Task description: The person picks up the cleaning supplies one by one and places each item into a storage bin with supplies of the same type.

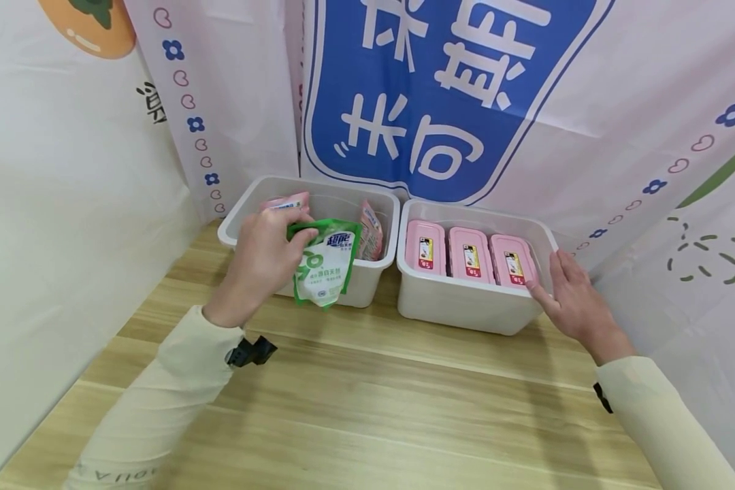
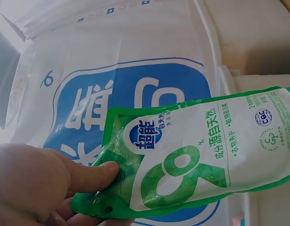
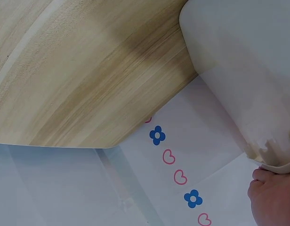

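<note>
My left hand (image 1: 268, 255) pinches a green-and-white laundry detergent pouch (image 1: 327, 269) by its top corner. The pouch hangs in front of the left white bin (image 1: 358, 289), overlapping its front rim in the head view. Up close, the left wrist view shows my thumb (image 2: 100, 176) pressed flat on the pouch's green edge. Inside that bin stand pink pouches (image 1: 371, 231), partly hidden by my hand. At the front right corner of the right white bin (image 1: 459, 303), my right hand (image 1: 578, 303) rests on the rim, thumb and fingers spread. Three pink lidded boxes (image 1: 470, 255) fill this bin side by side.
Both bins stand next to each other on a wooden table (image 1: 367, 408), close against a printed backdrop (image 1: 239, 88). White cloth walls (image 1: 55, 204) enclose the table on the left and right.
</note>
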Demonstrator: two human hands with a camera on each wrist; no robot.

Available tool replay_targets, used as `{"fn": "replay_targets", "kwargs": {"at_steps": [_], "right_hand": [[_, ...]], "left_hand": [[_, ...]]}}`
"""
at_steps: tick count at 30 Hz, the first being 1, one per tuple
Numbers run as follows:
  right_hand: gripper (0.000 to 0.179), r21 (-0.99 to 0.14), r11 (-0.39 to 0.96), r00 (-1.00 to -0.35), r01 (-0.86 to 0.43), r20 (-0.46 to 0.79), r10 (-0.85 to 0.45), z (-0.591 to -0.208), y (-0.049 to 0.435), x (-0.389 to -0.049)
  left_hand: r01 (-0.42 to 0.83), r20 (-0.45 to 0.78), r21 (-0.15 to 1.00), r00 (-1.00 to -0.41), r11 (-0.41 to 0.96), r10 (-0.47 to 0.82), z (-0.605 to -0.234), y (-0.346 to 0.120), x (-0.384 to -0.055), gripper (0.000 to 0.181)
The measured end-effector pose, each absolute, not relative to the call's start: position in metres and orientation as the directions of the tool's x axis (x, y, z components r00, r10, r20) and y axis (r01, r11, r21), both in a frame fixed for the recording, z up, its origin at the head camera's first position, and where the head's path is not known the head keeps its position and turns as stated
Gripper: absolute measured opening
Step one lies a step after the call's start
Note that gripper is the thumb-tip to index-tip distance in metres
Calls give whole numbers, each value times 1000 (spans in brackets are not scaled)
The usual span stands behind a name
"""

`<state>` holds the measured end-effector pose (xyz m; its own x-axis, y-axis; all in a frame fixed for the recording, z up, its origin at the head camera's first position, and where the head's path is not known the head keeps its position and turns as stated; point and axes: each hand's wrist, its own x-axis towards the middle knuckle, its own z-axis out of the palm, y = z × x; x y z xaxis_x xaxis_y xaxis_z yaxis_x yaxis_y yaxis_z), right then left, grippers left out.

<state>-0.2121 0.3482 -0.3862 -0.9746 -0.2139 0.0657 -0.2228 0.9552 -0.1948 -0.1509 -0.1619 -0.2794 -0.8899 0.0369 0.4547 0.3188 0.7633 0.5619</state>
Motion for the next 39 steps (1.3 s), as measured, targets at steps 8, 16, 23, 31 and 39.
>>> {"fn": "replay_targets", "kwargs": {"at_steps": [8,16,23,31,39], "right_hand": [[94,-193,954,-973,-228,76,-217,-387,349,-212],[94,-194,956,-975,-222,75,-211,-387,349,-213],[93,-200,952,-972,-231,81,-219,-386,349,-212],[93,-203,953,-974,-223,71,-213,-386,349,-211],[94,-213,953,-976,-215,57,-208,-383,347,-210]], "left_hand": [[299,436,572,-900,764,27,-259,-160,-156,17],[283,428,564,-904,776,19,-238,-159,-163,18],[266,424,569,-906,778,0,-226,-160,-174,18],[228,397,598,-917,768,-37,-214,-155,-187,21],[222,392,594,-919,773,-38,-214,-154,-199,23]]}}
